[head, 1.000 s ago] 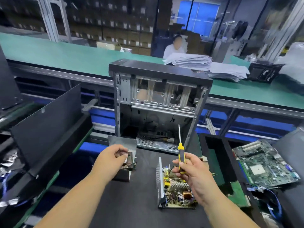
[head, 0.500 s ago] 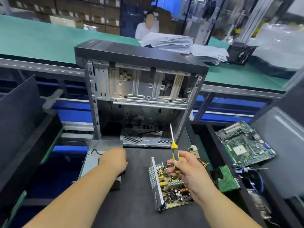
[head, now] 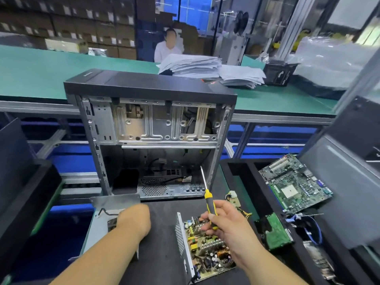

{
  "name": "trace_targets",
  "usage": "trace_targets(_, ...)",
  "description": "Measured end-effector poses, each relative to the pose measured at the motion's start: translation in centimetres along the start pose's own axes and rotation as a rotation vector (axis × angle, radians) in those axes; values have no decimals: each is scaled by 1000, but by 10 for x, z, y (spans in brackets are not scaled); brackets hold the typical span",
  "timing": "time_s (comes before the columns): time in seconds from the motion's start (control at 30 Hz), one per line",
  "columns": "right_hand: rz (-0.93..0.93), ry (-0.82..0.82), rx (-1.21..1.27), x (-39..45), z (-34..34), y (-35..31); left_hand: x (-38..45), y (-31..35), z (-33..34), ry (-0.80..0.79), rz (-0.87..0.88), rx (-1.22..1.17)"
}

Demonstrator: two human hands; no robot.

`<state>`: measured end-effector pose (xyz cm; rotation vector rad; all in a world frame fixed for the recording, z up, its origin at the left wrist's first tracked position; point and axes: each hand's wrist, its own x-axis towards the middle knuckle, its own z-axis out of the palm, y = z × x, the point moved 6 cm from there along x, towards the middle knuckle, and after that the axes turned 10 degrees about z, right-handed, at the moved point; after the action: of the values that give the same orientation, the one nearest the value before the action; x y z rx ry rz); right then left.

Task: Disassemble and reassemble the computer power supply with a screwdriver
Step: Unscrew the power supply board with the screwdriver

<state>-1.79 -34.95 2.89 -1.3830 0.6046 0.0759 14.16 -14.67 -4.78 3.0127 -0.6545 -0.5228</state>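
With fingers (head: 207,218) of right hand (head: 230,229) curled round yellow screwdriver (head: 208,199), shaft held tip-up, clear of parts, probably parked between steps. Hand hovering over bared power supply board (head: 207,249), perforated side wall upright, flat on black tabletop (head: 162,233). Left hand (head: 133,221) resting on metal power supply cover (head: 102,223) to left, likely steadying or picking it up; its fingers hidden, grip cannot be told. Open computer case (head: 152,128) standing behind; motherboard (head: 294,182) laid in tray at right.
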Motion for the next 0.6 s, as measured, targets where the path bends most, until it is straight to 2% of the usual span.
trace_targets(0.1,-19,-1,-11,-1,2,-5,-2,0,-9,75,28,-187)
trace_targets(0.27,-23,22,-40,1,5,-13,-12,0,-29,201,75,-792)
trace_targets(0.4,-35,29,-91,3,12,-19,-27,6,-49,321,82,-1139)
trace_targets(0.6,-50,18,-73,8,27,-30,-40,9,-64,373,32,-1427)
